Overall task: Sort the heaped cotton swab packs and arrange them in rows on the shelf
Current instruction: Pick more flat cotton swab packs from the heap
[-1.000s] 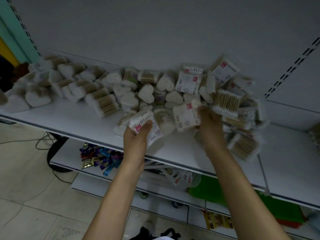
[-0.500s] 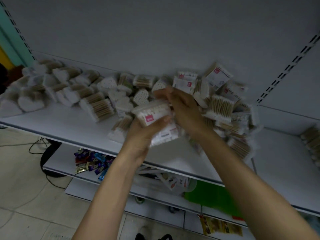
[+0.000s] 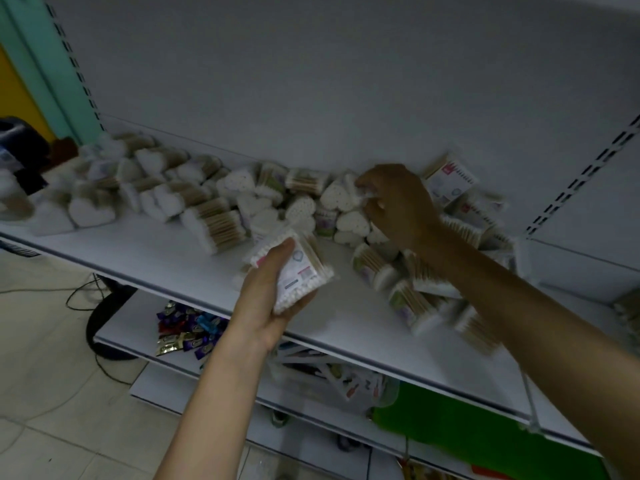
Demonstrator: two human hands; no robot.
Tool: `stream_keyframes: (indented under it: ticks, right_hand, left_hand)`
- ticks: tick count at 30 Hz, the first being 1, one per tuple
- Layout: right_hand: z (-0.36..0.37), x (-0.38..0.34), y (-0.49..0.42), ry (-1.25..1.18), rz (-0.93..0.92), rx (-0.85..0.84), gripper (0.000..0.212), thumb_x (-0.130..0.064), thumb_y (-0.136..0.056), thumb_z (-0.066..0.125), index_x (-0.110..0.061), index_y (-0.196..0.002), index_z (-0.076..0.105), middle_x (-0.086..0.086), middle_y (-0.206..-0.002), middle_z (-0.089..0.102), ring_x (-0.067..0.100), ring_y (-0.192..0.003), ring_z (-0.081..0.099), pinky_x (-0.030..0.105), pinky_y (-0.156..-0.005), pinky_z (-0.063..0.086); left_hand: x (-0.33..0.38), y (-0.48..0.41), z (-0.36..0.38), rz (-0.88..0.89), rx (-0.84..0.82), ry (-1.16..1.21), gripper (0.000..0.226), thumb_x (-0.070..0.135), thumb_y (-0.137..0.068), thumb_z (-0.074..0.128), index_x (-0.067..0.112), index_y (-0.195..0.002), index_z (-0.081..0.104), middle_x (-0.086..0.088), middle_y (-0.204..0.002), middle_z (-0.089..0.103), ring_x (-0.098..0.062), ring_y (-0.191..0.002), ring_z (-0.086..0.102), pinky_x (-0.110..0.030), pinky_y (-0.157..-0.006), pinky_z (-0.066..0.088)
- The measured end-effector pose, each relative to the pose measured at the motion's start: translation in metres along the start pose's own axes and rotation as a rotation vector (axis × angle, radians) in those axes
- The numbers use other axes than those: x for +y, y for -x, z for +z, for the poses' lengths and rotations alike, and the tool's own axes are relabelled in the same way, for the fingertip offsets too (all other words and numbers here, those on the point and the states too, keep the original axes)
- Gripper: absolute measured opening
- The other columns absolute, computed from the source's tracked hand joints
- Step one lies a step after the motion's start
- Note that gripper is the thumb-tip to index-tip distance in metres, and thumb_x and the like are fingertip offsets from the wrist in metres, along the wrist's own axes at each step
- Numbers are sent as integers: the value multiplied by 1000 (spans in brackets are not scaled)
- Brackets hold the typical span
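Far left: heart packs (image 3: 90, 212) lie in a loose line along the shelf (image 3: 149, 252). Some are tipped on their sides with the wooden sticks showing. Under them, on the lower shelf (image 3: 114, 341), is a scatter of bright wrappers (image 3: 187, 332). A cable (image 3: 78, 299) loops across the floor tiles.

Centre: the left hand (image 3: 273, 296) is up over the shelf's front, palm up. Its thumb is clamped across flat packs (image 3: 299, 271), more than one stacked, with a pink-marked label facing up.

Right of centre: the right hand (image 3: 398, 206) is deep in the heap (image 3: 433, 296), back of the hand upward. Its fingers curl against a white heart (image 3: 334, 199) near the back wall. Blur there, so I cannot tell whether it has hold of anything.

Right: the heap tumbles toward the shelf edge, mostly stick-side packs. One labelled pack (image 3: 450, 178) leans on the back wall. Below is a green panel (image 3: 450, 420).
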State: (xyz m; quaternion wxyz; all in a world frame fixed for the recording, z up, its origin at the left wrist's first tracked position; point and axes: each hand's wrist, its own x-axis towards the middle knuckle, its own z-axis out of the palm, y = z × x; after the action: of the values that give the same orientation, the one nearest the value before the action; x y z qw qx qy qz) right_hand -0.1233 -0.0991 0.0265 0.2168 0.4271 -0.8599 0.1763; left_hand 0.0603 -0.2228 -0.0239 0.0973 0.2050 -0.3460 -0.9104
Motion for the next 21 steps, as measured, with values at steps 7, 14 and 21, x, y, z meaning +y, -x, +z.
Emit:
stream_keyframes:
  ticks: [7,14,21]
  right_hand:
    - [-53,-52,32,-847,-24,-140,27,-3,-79,57,-17,-95,73,3,-115,55,0,-110,53,16,-98,39]
    - [-40,-66,58,-939,158,-206,39,5,-85,49,-20,-107,68,-4,-123,60,4,-118,54,20,-99,43]
    - [-42,-85,62,-1018,538,-320,79,-55,-70,55,-32,-142,35,-22,-127,44,-3,-117,46,7,-86,42]
  left_hand:
    - [2,0,12,-44,-95,-4,40,51,-96,42,23,-114,63,-3,-105,74,-17,-93,71,-31,-74,59]
    - [-6,3,16,-48,-200,86,43,36,-75,64,16,-113,64,-8,-111,70,-22,-101,67,-38,-92,50]
    - [-10,-2,29,138,-252,-45,31,33,-92,47,18,-92,74,0,-89,73,-16,-91,67,-29,-84,54]
